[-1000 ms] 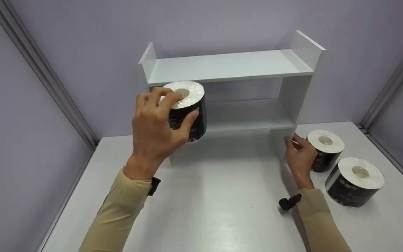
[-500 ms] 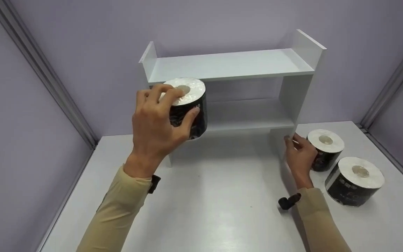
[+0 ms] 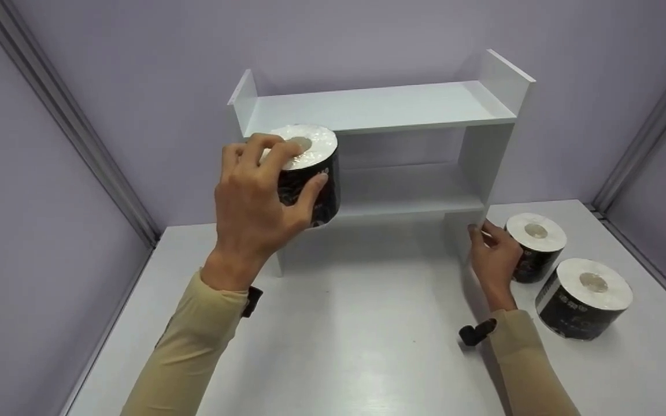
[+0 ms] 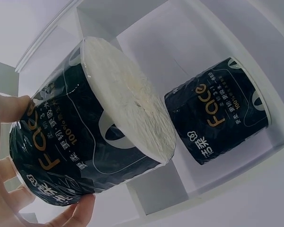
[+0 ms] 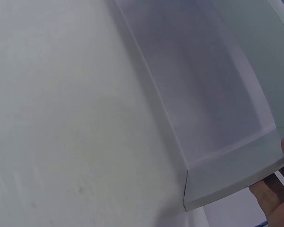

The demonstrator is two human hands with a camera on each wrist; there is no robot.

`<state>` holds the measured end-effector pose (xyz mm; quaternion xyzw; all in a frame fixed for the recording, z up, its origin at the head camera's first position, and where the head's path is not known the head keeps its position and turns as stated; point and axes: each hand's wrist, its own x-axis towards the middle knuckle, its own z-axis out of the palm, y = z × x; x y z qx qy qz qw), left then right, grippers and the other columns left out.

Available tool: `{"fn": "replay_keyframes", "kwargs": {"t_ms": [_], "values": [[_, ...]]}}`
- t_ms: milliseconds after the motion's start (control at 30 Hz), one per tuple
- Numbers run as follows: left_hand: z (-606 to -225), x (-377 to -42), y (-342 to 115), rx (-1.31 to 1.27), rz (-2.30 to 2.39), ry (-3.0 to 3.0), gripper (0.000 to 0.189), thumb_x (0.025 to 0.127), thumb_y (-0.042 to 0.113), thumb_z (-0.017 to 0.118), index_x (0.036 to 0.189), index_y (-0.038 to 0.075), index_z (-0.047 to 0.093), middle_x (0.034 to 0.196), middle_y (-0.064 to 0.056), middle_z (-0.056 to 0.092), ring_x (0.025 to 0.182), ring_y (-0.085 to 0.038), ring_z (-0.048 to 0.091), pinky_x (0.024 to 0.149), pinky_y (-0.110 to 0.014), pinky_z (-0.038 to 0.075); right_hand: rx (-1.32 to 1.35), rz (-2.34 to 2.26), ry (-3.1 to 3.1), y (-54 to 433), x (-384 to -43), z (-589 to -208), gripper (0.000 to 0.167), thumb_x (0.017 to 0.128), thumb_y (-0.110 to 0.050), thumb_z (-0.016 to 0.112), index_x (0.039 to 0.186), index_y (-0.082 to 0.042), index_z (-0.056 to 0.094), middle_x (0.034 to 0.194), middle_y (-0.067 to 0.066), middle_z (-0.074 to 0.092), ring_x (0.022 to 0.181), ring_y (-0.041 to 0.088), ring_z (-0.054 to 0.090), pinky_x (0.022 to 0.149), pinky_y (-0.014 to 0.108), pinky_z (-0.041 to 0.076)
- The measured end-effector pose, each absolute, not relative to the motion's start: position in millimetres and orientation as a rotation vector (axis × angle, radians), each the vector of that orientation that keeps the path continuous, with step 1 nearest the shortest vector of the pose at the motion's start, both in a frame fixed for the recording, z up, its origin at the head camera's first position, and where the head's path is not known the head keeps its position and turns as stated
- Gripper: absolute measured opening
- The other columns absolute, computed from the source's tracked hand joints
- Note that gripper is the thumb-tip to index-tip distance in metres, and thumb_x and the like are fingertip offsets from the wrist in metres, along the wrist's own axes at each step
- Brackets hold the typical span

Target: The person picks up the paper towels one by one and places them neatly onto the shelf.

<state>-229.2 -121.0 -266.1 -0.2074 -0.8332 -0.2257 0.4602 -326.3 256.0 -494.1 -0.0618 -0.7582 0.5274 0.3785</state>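
Observation:
My left hand [image 3: 255, 188] grips a toilet paper roll [image 3: 317, 151] in black printed wrap, its thumb on the side and fingers over the white top. The roll is in the air before the left part of a white shelf unit [image 3: 379, 107]. In the left wrist view, a second wrapped roll [image 4: 217, 111] rests inside the unit beyond the held one; the head view hides it. Low on the unit's right side panel [image 5: 236, 175], my right hand [image 3: 494, 254] pinches the front edge between thumb and fingers.
Two more wrapped rolls, a rear one [image 3: 534, 230] and a front one [image 3: 581, 297], stand upright on the white table [image 3: 356, 346], right of the unit and my right hand. Pale walls [image 3: 362, 40] close off the back and sides.
My left hand has lifted the toilet paper roll slightly upward. My right hand keeps its hold on the side panel, and the other rolls stay in place.

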Motion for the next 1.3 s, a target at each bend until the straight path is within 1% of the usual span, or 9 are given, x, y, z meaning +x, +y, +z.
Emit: {"fn": "replay_keyframes", "kwargs": {"t_ms": [233,467,667,800,867,967,1100,1300], "values": [[-262.9,-230.7,-121.2,-0.523,-0.531,-2.031,0.038,0.094,0.044,0.079,0.120,0.016,0.076,0.117,-0.012,0.068,0.105,-0.038,0.056,0.082,-0.050,0.054,-0.157,1.383,-1.948,255.4,-325.3,-495.0,0.027,0.100,-0.004,0.072,0.126,0.002,0.077,0.118,0.023,0.077,0.087,-0.018,0.062,0.082,0.004,0.051],[-261.1,-231.6,-121.5,-0.523,-0.517,-2.028,0.038,0.095,0.044,0.078,0.120,0.016,0.075,0.117,-0.012,0.068,0.102,-0.038,0.055,0.079,-0.047,0.053,-0.150,1.366,-1.937,254.6,-326.8,-496.2,0.027,0.098,-0.004,0.075,0.124,0.002,0.078,0.115,0.024,0.078,0.085,-0.019,0.061,0.080,0.003,0.051],[-258.9,-232.2,-120.9,-0.518,-0.511,-2.031,0.038,0.095,0.045,0.078,0.121,0.017,0.075,0.117,-0.011,0.068,0.103,-0.038,0.055,0.077,-0.048,0.055,-0.148,1.365,-1.932,252.5,-327.4,-496.8,0.026,0.097,-0.005,0.076,0.123,0.001,0.079,0.115,0.024,0.078,0.086,-0.014,0.062,0.081,0.004,0.051],[-258.0,-232.7,-121.6,-0.522,-0.510,-2.032,0.039,0.095,0.044,0.078,0.121,0.016,0.075,0.117,-0.012,0.068,0.103,-0.038,0.055,0.078,-0.048,0.054,-0.171,1.349,-1.942,251.9,-328.0,-499.0,0.026,0.097,-0.005,0.077,0.122,0.000,0.079,0.114,0.022,0.079,0.089,-0.003,0.068,0.081,0.004,0.051],[-257.3,-233.2,-122.1,-0.522,-0.510,-2.031,0.038,0.095,0.044,0.078,0.121,0.016,0.075,0.117,-0.012,0.068,0.103,-0.038,0.055,0.079,-0.047,0.053,-0.168,1.344,-1.939,251.7,-328.2,-499.0,0.025,0.097,-0.005,0.077,0.121,0.000,0.080,0.114,0.022,0.079,0.089,0.001,0.070,0.081,0.004,0.051],[-255.7,-234.0,-122.7,-0.517,-0.507,-2.027,0.038,0.096,0.044,0.078,0.122,0.016,0.075,0.118,-0.012,0.068,0.103,-0.038,0.055,0.080,-0.048,0.053,-0.157,1.346,-1.929,251.0,-328.8,-498.2,0.025,0.097,-0.005,0.077,0.121,0.000,0.080,0.113,0.023,0.079,0.088,-0.006,0.068,0.080,0.003,0.051],[-254.1,-235.1,-123.0,-0.510,-0.504,-2.021,0.038,0.096,0.045,0.077,0.121,0.016,0.075,0.117,-0.011,0.068,0.102,-0.038,0.055,0.078,-0.048,0.054,-0.123,1.359,-1.913,250.4,-328.4,-498.1,0.025,0.097,-0.003,0.076,0.121,0.002,0.079,0.112,0.026,0.078,0.087,-0.016,0.062,0.081,0.003,0.051],[-252.2,-235.8,-123.0,-0.504,-0.502,-2.021,0.039,0.096,0.046,0.076,0.121,0.016,0.075,0.117,-0.010,0.068,0.103,-0.038,0.055,0.076,-0.049,0.056,-0.100,1.350,-1.904,250.5,-328.0,-498.4,0.024,0.096,-0.002,0.077,0.120,0.004,0.079,0.112,0.027,0.077,0.086,-0.019,0.062,0.081,0.003,0.051]]}}
